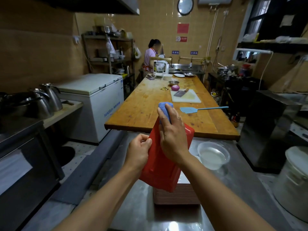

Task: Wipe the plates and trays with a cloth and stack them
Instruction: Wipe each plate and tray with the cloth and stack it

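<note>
above the steel counter (236, 180), held tilted in the air: one red tray (160, 165), far end raised, near end hanging over a stack of pale trays (176, 195) that sits on the counter. left hand (139, 151): fingers curled round the tray's left edge, gripping it. right hand (173, 135): laid on the tray's upper part, fingers fairly straight and close together, pressing a blue cloth (165, 110) against the top end; the cloth shows past the fingertips. just right of the tray, on the counter: clear plastic bowl (213, 155) with cloudy liquid. beyond, long wooden table (143, 105) bearing a white cutting board (191, 98) with cleaver (180, 93), a red onion (175, 88), a light blue fly swatter (200, 109). far end of room: a person (150, 55) facing away.
</note>
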Tool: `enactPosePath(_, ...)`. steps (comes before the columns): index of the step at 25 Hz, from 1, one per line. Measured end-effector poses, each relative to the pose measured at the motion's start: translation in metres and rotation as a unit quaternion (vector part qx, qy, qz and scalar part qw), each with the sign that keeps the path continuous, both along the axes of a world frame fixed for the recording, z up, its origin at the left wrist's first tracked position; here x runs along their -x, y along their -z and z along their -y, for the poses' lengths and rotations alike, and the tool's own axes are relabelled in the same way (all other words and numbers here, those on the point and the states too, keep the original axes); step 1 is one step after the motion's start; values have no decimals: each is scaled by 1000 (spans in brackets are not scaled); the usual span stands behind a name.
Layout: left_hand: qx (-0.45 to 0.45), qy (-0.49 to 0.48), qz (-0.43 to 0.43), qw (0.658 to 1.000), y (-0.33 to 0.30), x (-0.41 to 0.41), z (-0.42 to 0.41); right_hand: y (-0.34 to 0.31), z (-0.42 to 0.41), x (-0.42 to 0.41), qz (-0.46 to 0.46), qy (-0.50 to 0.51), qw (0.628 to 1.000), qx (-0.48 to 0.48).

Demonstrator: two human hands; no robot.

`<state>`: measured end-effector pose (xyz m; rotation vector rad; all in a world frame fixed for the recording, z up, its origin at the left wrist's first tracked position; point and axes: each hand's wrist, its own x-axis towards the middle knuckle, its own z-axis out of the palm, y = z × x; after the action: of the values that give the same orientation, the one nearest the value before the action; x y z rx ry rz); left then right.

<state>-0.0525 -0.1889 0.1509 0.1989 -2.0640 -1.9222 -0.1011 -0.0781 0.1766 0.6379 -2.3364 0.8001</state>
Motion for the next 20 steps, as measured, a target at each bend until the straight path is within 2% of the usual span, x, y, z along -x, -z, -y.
enactPosePath(9,-44,-21,4,999,1,-15,23,23,-10,7,56,50,993,88)
enactPosePath(13,-110,-36,16,993,0,-17,24,17,-4,8,91,53,984,144)
enactPosePath(17,-197,-63,24,978,-2,-11,18,23,10,-7,97,60,983,142)
enactPosePath(20,-225,-90,15,970,-4,-5,19,42,14,-32,123,65,983,123)
